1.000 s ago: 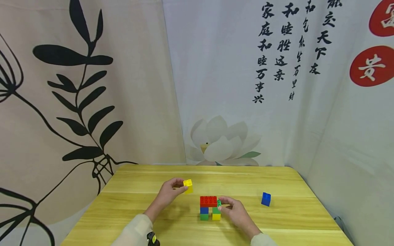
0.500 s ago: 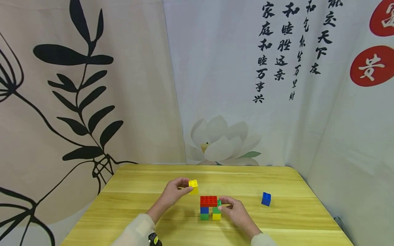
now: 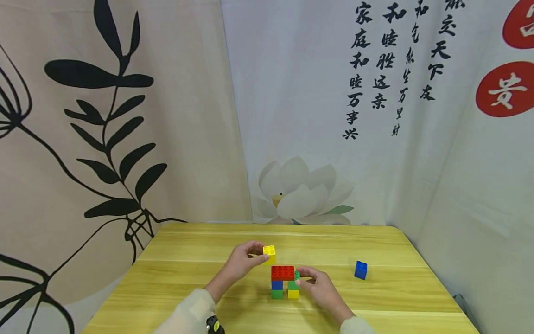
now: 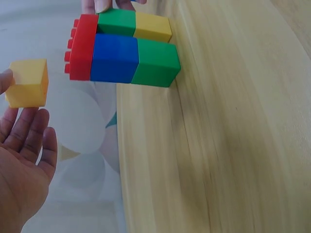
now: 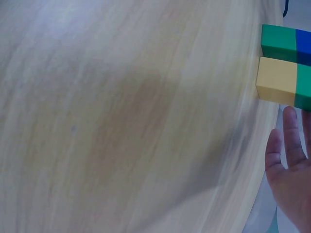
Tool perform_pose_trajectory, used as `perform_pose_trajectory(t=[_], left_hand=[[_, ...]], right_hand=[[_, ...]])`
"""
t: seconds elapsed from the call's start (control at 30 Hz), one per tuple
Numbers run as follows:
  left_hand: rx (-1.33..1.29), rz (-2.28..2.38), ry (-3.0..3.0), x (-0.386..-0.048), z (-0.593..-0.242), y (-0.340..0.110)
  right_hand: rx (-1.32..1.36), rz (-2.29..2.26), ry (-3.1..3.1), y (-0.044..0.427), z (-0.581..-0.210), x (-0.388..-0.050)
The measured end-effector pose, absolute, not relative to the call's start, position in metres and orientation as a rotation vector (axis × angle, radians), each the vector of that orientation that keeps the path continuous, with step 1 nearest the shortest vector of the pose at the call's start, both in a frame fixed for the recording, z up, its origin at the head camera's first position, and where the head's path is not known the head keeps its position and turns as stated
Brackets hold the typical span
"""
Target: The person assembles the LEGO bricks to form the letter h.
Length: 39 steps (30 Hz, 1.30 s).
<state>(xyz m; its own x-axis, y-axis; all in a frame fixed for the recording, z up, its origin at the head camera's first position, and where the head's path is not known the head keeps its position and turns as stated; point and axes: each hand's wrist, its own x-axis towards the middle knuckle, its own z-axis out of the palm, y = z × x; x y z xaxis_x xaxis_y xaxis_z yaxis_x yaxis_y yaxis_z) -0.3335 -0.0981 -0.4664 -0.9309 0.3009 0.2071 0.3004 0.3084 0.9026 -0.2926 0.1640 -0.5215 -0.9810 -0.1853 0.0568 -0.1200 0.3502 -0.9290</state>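
Between thumb and fingertips my left hand pinches a yellow toy brick, held up just behind and left of the bridge-like stack. Across the top of that stack lies a red brick. Its left column is a blue brick over a green brick; its right column is a green brick over another yellow brick. At the stack's right side, my right hand pinches the upper green brick between thumb and index finger; its other fingers extend, seen in the right wrist view.
A loose blue brick lies on the wooden table, right of the stack. Behind the table hangs a printed curtain. A dark round device is on the left wrist.
My left hand has carried the yellow brick to the right, closer to the stack. The right hand and the stack have stayed in place.
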Motion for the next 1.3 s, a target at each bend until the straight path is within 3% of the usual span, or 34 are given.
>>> perform_pose_trajectory(t=[1.3], left_hand=[[0.667,1.583,2.527,-0.328,-0.473,-0.083]], right_hand=[[-0.229,-1.711,2.555,0.161,-0.519,-0.291]])
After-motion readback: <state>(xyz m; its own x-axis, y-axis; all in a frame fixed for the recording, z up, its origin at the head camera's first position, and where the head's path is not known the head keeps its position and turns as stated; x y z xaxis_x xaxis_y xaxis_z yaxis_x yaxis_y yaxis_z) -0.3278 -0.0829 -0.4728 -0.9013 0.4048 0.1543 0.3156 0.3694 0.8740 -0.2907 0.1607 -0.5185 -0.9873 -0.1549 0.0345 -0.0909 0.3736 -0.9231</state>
